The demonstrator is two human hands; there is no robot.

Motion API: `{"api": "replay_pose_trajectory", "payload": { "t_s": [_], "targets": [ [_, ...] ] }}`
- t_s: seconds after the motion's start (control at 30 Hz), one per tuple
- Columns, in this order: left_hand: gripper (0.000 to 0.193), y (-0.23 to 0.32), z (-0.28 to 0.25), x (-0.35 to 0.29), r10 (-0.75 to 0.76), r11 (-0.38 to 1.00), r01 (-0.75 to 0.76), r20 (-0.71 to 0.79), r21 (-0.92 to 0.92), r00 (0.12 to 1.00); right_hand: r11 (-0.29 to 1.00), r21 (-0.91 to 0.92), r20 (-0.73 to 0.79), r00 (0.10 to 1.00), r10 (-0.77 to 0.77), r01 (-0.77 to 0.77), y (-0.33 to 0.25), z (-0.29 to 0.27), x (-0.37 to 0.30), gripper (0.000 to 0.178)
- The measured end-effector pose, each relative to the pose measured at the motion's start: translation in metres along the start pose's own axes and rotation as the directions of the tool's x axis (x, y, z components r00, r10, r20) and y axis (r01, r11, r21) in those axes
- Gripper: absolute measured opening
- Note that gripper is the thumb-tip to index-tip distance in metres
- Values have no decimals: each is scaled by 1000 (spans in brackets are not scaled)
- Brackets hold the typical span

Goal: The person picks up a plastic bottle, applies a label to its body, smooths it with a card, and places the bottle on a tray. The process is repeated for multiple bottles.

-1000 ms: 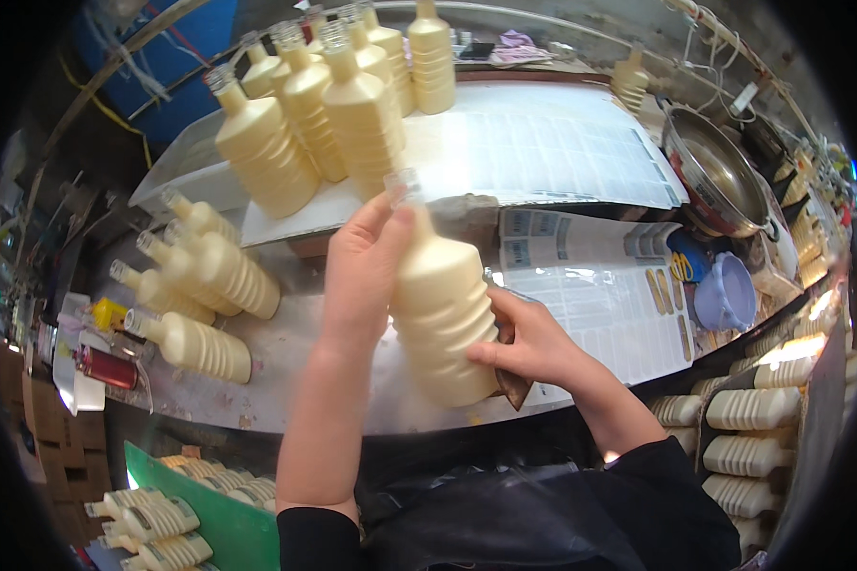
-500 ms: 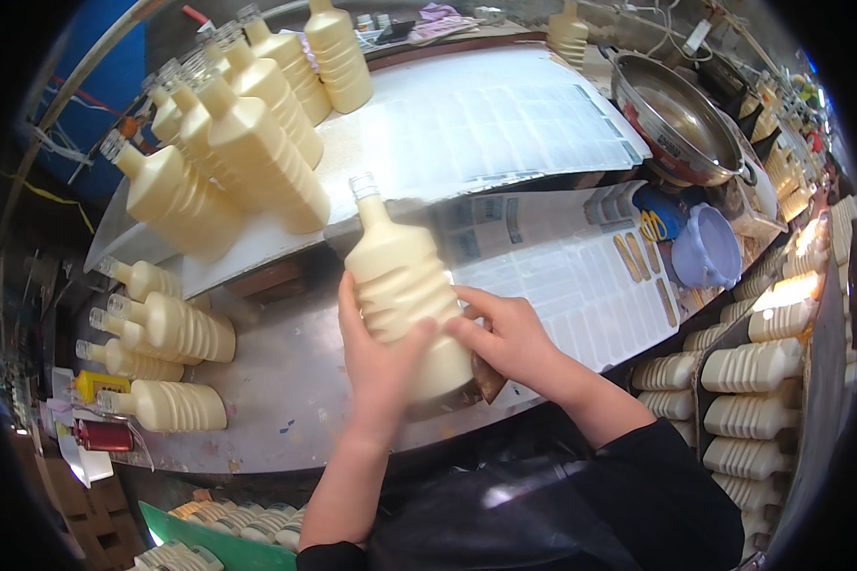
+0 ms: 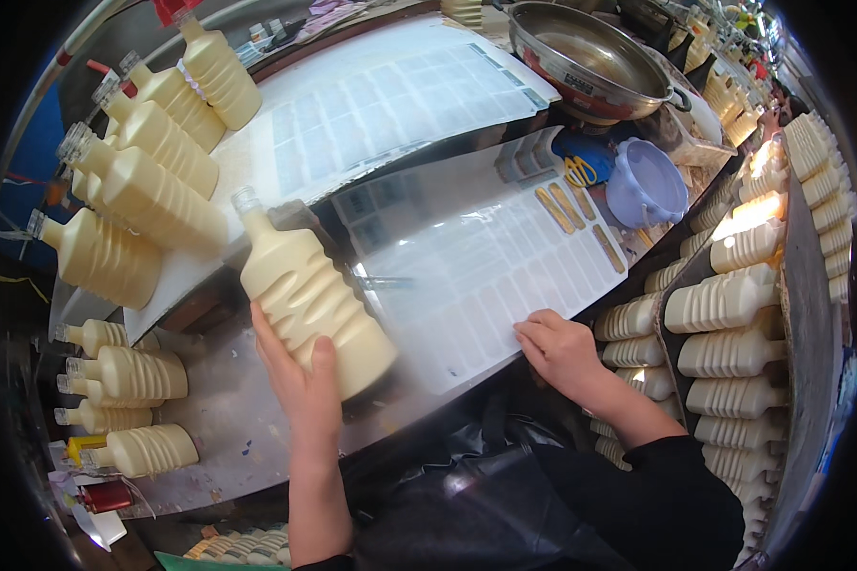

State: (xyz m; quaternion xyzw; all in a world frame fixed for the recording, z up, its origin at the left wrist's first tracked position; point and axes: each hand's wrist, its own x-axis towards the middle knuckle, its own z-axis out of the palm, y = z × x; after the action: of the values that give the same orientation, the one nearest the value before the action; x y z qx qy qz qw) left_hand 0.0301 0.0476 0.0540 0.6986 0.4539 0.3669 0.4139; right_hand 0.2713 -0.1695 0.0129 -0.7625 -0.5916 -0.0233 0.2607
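Note:
My left hand is wrapped round the lower part of a cream-coloured ribbed bottle with a clear threaded neck. The bottle leans, its neck toward the far left. Just right of it lies a pale sheet with rows of label outlines, a few gold strips on its right side. My right hand is at that sheet's near edge, fingers curled together. A small brown bit shows under them, and what they hold is hidden.
Several cream bottles stand at the far left; others lie on the table's left. A second label sheet is on a raised board. Farther right are a metal pan, yellow-handled scissors and a lilac bucket. Stacked bottles fill the right side.
My right hand has left the bottle and moved right to the label sheet's near edge. My left hand still holds the bottle, now farther left in view. The whole view has shifted.

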Motion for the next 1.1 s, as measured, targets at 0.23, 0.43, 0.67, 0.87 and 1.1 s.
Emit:
{"api": "replay_pose_trajectory", "payload": {
  "t_s": [0.23, 0.43, 0.67, 0.87, 1.1],
  "targets": [
    [81, 2, 1, -22, 209, 921, -182, -41, 345, 977, 997, 4, 265, 961, -73, 75, -9, 38, 68, 36],
    [74, 11, 1, -37, 243, 857, -200, -30, 476, 970, 998, 43, 496, 866, -63, 48, -29, 51, 114, 48],
    [69, 5, 0, -40, 254, 872, -223, -13, 436, 967, 993, -101, 506, 863, -1, 60, -27, 19, 29, 44],
    [68, 4, 2, -39, 277, 875, -241, -26, 419, 960, 994, -103, 482, 872, 87, -42, -30, 2, 11, 46],
    [69, 6, -1, -37, 275, 887, -244, -23, 393, 961, 994, -101, 565, 820, 98, -50, -35, -4, 7, 52]
  ]
}}
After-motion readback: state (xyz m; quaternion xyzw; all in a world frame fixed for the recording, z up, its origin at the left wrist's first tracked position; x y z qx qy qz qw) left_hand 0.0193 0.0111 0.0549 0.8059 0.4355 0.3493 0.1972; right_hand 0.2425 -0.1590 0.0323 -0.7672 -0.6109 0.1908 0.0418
